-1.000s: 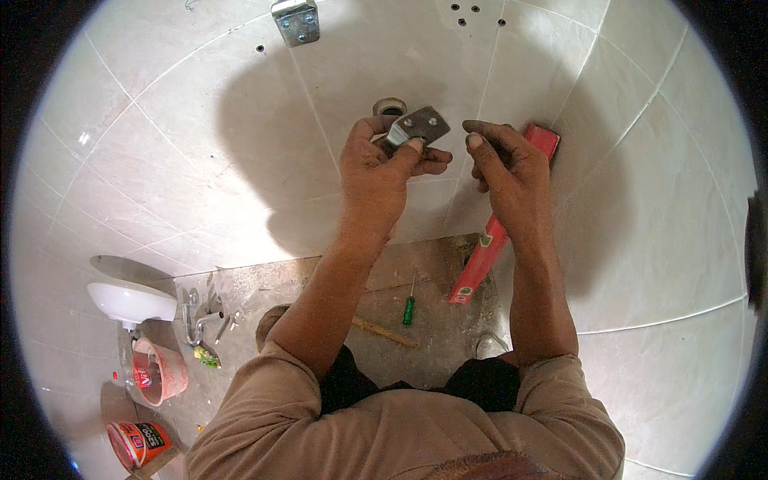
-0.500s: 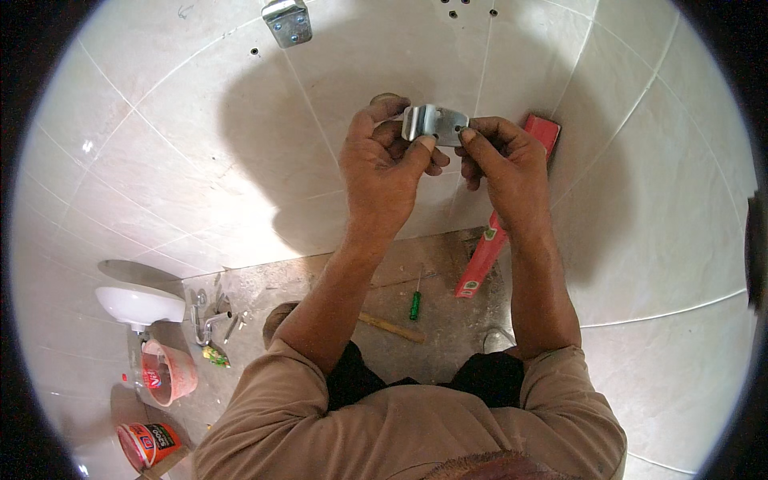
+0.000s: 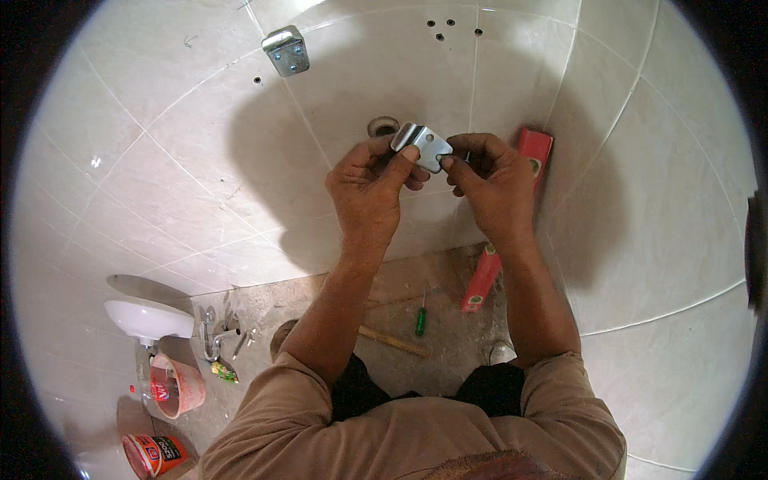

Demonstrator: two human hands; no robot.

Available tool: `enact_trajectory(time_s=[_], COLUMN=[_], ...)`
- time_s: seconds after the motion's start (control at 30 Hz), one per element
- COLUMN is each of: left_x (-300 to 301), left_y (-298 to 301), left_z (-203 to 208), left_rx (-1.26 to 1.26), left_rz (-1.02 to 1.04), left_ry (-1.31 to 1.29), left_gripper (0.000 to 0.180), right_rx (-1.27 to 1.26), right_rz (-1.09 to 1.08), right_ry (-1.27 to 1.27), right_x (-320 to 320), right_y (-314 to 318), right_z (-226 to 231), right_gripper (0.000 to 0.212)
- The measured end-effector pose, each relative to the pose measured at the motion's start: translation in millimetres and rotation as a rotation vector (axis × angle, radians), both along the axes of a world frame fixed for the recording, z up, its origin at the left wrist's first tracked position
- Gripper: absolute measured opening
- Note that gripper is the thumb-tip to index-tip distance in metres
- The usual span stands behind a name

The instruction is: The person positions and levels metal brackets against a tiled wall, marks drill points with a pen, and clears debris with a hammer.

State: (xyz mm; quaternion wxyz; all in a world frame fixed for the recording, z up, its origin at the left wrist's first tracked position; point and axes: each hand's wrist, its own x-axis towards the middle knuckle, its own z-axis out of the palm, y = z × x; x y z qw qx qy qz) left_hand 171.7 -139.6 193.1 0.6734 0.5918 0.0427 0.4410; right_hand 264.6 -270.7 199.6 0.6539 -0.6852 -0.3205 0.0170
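Between my two hands, in front of the tiled wall, is a shiny metal bracket (image 3: 432,150) with a bent lip and a round hole. My left hand (image 3: 370,180) is closed on its lipped end, thumb on the front face. The fingers of my right hand (image 3: 494,178) pinch the other end, at its right corner; a small bit of metal, perhaps a screw, shows by them. A matching bracket (image 3: 286,53) is fixed on the wall, upper left. Several dark drilled holes (image 3: 450,23) are in the tiles at the top, and a round pipe opening (image 3: 383,126) shows behind the held bracket.
A red spirit level (image 3: 481,282) leans against the wall behind my right forearm. On the floor lie a green-handled screwdriver (image 3: 421,322), a wooden handle (image 3: 394,342) and a chrome tap (image 3: 213,336). At left are a white washbasin (image 3: 150,318), a pink bucket (image 3: 192,382) and an orange tub (image 3: 170,454).
The bracket has turned so its right end tips downward. Both hands have shifted slightly left and down in view, and the wall now sits lower in the picture.
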Motion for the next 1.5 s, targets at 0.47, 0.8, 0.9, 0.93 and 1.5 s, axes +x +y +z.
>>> enact_trajectory(time_s=[0.47,0.8,0.9,0.93,1.5], left_x=[4.8,52.9,73.2,77.1,107.8], left_y=[5.0,32.1,43.1,46.2,53.2], left_z=[3.3,59.4,83.0,91.0,133.7], left_rx=[0.046,0.43,0.537,0.548,0.856], left_rz=[0.081,0.148,0.2,0.2,0.514], left_ry=[0.028,0.087,0.139,0.14,-0.009], left_gripper=[0.015,0.016,0.017,0.017,0.008], right_rx=[-0.02,0.469,0.54,0.551,0.628], right_rz=[-0.057,0.088,0.056,0.056,-0.511], right_ry=[-0.205,0.164,0.097,0.098,-0.67], right_x=[1.6,44.7,65.8,72.4,106.9], right_y=[6.8,26.3,43.1,50.5,114.2], right_z=[-11.4,14.5,20.4,23.8,26.5], right_gripper=[0.018,0.019,0.02,0.02,0.033])
